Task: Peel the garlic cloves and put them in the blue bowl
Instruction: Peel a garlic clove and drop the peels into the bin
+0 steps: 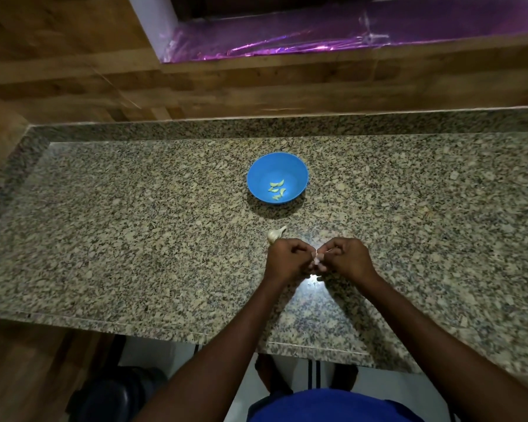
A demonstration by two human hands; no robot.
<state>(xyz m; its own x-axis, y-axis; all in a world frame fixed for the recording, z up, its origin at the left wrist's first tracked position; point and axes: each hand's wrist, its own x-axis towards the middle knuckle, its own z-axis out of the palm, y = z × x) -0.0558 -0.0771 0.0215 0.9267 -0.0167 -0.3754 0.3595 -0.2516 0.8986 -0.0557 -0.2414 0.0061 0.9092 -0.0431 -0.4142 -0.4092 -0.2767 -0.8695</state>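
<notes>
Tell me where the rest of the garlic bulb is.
In the head view, the garlic bulb lies on the granite counter near the middle, just beyond the left hand and nearer the person than the blue bowl.

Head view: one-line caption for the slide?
Both hands, left and right, peel a garlic clove over the granite counter; peeled cloves sit in the blue bowl.
</notes>
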